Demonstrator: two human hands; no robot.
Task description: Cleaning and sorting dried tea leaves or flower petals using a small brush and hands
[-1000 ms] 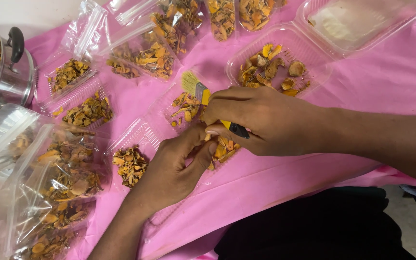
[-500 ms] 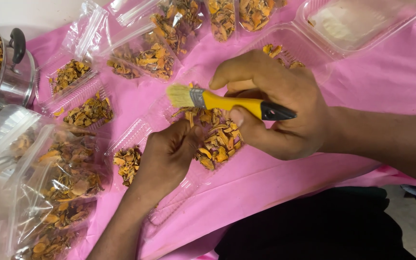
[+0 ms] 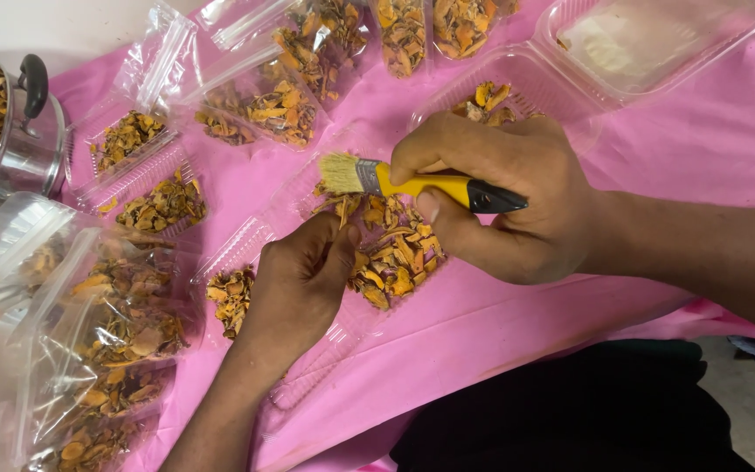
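A table (image 3: 709, 140) draped in a pink cloth (image 3: 500, 332) carries everything. A steel pot (image 3: 19, 149) with a black handle stands at the far left edge, filled with dried orange-brown pieces. Clear zip bags (image 3: 255, 96) of the same pieces lie across the top and down the left side. Open clear plastic clamshell trays (image 3: 141, 175) rest between them, several holding small heaps; one tray (image 3: 657, 44) at the top right lies nearly bare. The cloth shows creases near the front edge.
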